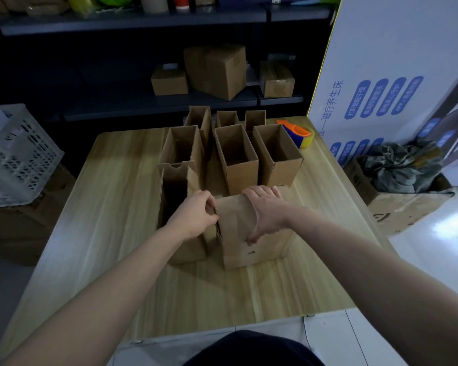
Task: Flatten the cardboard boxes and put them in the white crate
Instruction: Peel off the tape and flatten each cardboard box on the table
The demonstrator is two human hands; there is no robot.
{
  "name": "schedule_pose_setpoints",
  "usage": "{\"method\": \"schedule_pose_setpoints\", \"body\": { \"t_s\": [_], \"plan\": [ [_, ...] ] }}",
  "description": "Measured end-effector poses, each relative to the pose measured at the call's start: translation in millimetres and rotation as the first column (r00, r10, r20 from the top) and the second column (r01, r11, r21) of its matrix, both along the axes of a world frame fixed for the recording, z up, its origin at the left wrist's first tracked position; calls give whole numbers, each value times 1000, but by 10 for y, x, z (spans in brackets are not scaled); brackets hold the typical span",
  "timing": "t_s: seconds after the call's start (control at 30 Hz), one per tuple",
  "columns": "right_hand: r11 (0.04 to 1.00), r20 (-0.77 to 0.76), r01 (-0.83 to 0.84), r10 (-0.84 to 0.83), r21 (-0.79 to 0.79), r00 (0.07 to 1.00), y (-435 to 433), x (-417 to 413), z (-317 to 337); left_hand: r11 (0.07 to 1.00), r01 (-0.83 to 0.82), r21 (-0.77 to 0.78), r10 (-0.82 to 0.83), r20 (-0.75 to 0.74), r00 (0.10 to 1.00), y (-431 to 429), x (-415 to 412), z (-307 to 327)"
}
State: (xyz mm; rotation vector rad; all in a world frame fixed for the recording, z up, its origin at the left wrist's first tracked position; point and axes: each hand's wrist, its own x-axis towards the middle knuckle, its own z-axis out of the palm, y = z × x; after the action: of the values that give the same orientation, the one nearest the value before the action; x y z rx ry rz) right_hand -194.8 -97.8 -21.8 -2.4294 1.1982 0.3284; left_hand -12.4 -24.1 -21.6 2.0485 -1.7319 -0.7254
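A brown cardboard box stands near the middle of the wooden table, its top flaps folded over. My right hand lies across its top with the fingers over the far edge and the thumb on the near face. My left hand pinches the box's left top edge. Just left of it stands a tall open box. Several more open boxes stand upright behind. The white crate sits off the table at the left.
An orange and blue tape dispenser lies at the table's far right corner. Dark shelves with closed boxes stand behind. A big white printed carton and a box of dark cloth are at the right.
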Motion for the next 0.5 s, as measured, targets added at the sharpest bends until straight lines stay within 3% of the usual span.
{"method": "schedule_pose_setpoints", "body": {
  "t_s": [0.1,0.2,0.5],
  "plan": [
    [1000,-5,-4,4,11,1000,-10,9,0,997,-39,64,48,-144,988,8,26,-42],
    [1000,-1,-11,11,5,1000,-21,6,-7,993,-55,104,73,-183,980,2,-1,-46],
    [1000,-19,-8,8,-9,1000,-9,24,14,983,-163,-88,166,28,986,115,-150,-172]
  ]
}}
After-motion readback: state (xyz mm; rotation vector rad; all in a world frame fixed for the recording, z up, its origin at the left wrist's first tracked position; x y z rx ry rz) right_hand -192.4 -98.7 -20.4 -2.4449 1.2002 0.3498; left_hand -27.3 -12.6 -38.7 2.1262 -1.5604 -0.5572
